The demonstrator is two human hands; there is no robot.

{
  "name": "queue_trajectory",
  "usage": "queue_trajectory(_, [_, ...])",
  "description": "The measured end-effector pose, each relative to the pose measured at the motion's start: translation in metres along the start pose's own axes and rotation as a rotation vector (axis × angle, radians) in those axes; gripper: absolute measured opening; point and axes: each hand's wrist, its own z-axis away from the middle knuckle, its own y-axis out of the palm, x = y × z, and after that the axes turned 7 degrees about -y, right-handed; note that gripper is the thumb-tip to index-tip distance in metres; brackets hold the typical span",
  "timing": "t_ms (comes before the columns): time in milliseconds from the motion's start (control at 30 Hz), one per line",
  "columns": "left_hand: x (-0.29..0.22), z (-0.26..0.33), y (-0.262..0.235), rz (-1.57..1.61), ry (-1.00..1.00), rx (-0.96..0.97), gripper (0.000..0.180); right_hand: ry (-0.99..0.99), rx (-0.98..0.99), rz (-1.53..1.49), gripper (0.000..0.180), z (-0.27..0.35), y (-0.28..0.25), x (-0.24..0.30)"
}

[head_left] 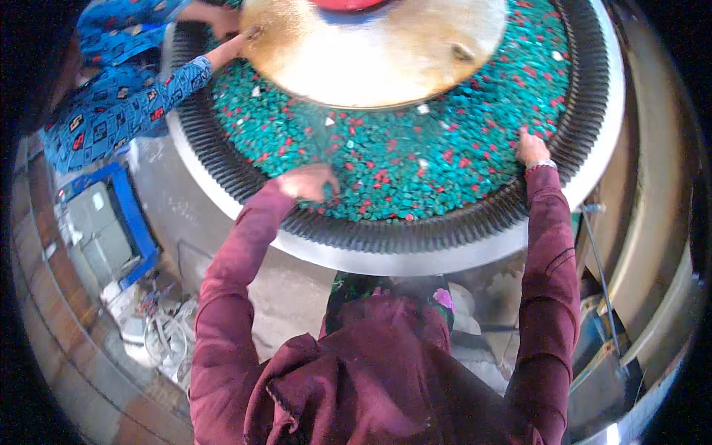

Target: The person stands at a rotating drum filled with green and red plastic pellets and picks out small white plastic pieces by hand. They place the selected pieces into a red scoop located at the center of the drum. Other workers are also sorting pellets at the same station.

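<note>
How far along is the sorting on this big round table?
Done: nothing shows finished; teal and red pieces still cover the round table mixed. In hand: left hand and right hand rest on the pieces near the ribbed rim; a co-worker's hand reaches in opposite. Left: nearly all of it.

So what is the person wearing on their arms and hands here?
Both arms are covered by long, loose maroon sleeves of soft, creased cloth that reach the wrists. The left hand and right hand are bare, without gloves. A thin pale bangle circles the right wrist.
</note>
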Motion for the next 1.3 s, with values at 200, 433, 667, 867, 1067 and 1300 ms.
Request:
queue_trajectory(200, [-0.177,-0.1,-0.023,0.322,0.502,-0.63,0.024,-0.027,-0.103,-0.137,0.042,0.031,-0.07,-0.019])
queue_trajectory(433, [-0.284,-0.243,-0.008,0.465,0.352,-0.761,0.029,-0.144,-0.414,-1.225,0.02,0.144,-0.179,0.011])
queue_trajectory(667, [-0.335,-0.265,-0.003,0.373,0.073,-0.599,0.031,-0.373,-0.757,-0.396,0.042,0.286,-0.115,-0.038])
queue_trajectory(867, [-0.334,-0.245,0.01,0.374,-0.077,-1.021,0.024,-0.377,-0.721,-1.084,0.042,0.297,-0.079,-0.015])
queue_trajectory(1067, [-0.153,-0.086,-0.027,0.729,0.155,-0.758,0.026,-0.591,-0.47,-1.051,0.018,0.208,-0.113,0.091])
queue_trajectory(1300, [-0.017,-0.077,-0.005,0.245,-0.118,-0.464,0.04,-0.374,0.096,-1.599,0.011,0.173,-0.078,0.168])
